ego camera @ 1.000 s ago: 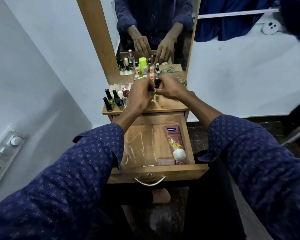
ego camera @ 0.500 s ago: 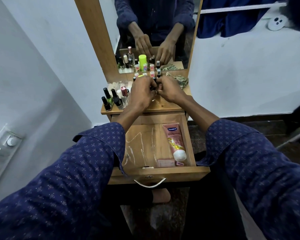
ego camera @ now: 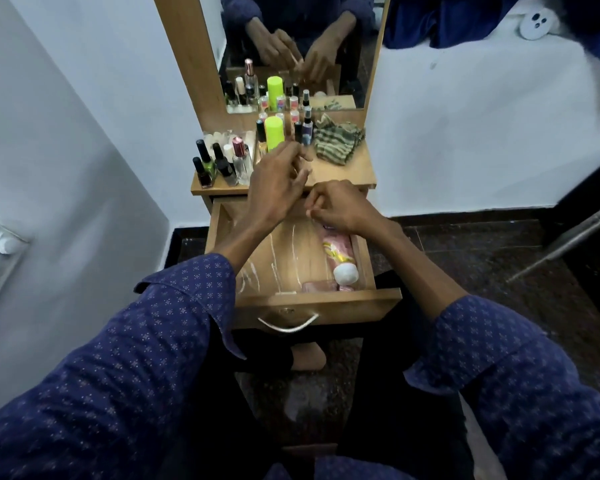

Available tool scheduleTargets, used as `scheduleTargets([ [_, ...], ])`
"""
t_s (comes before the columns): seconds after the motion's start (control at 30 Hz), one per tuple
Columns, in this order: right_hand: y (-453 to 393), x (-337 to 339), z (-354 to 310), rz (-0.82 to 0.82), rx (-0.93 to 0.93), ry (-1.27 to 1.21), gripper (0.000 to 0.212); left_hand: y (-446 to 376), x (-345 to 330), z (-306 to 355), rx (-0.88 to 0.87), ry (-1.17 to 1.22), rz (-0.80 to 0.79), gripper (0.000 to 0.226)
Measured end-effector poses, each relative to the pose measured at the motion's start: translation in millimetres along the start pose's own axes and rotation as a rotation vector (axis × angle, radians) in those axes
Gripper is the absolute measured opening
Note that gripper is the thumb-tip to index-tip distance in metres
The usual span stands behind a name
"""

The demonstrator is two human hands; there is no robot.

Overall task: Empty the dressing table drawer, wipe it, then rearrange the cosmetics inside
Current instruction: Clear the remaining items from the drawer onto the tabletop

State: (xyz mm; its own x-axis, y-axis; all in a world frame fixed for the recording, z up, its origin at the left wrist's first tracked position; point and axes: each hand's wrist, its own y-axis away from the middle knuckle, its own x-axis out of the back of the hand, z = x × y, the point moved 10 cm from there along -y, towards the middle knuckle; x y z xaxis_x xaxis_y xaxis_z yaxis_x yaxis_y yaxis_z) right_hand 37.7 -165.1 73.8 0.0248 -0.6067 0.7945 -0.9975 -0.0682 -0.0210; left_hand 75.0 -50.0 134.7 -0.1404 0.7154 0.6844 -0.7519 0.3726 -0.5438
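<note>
The wooden drawer is pulled out under the dressing table top. A pink cream tube with a white cap lies along the drawer's right side, and a small pink item lies at the front wall. White streaks mark the drawer floor. My left hand hovers over the table's front edge with fingers loosely spread, holding nothing that I can see. My right hand is over the back of the drawer, its fingers curled and pinching something small that they mostly hide.
Nail polish bottles, a neon green can and small spray bottles stand on the table top. A striped cloth lies at its right. The mirror rises behind. A switch panel is on the left wall.
Both hands have come back from the bottles at the rear of the table top. The right hand has dropped over the drawer. The left hand's fingers have opened.
</note>
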Motion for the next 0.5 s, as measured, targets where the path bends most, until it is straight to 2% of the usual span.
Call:
scheduleTargets([
  [0.1,31,-59,3,-0.363,0.009,0.089,0.006,43,-24,-6,0.04,0.146,-0.157,0.004],
  [0.17,48,-87,18,-0.486,-0.038,0.128,0.01,77,-48,-16,0.1,0.179,-0.301,0.006],
  [0.3,62,-113,35,-0.517,-0.061,0.223,0.011,128,-85,-38,0.172,0.137,-0.589,0.018],
  [0.37,64,-116,37,-0.509,-0.056,0.261,0.012,136,-90,-42,0.182,0.099,-0.629,0.022],
  [0.5,65,-111,37,-0.47,-0.075,0.285,0.007,143,-95,-50,0.275,0.136,-0.679,0.011],
])
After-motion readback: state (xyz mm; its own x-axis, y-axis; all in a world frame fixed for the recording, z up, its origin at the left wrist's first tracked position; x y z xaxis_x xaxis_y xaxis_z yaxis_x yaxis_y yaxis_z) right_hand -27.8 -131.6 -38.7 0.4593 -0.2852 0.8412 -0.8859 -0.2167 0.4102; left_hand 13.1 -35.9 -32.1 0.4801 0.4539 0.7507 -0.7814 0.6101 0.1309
